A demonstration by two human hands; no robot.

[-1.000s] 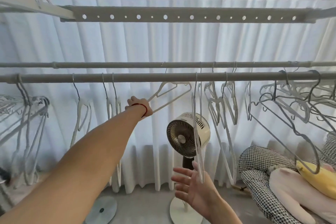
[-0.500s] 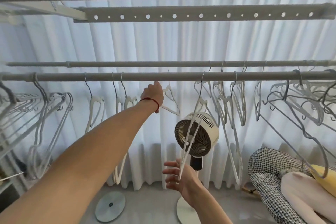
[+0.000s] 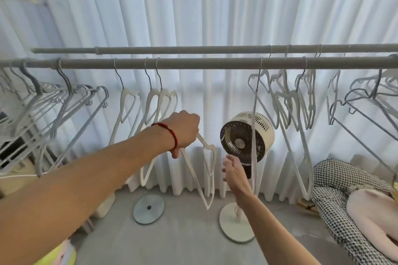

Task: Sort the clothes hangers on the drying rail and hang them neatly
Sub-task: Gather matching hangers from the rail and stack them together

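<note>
A white hanger [image 3: 207,170] is gripped in the left hand [image 3: 183,130]; right hand [image 3: 234,171] relaxed beside it. Best rehooked squarely on the rail [image 3: 193,63] above.

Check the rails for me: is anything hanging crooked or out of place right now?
Yes. One white hanger is off the front rail, dangling tilted from the left hand. The grey hangers at far left and far right hang bunched and slanted, while the three white ones hang straight. The right hand holds nothing.
</note>
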